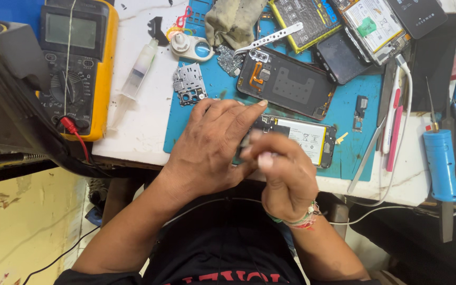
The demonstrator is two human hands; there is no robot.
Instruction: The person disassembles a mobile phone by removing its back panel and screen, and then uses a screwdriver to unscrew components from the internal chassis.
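opened phone [302,138], long axis left-right, both hands [212,145] on it

We see a matt blue rubbery mat [344,113], glossy yellow plastic multimeter [77,63], perforated bare-metal shield [189,84], rough grimy cloth [233,21].

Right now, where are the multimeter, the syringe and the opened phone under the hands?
multimeter [80,63], head view, on its rotary dial face.
syringe [139,66], head view, on its clear barrel.
opened phone [304,140], head view, on its white battery.
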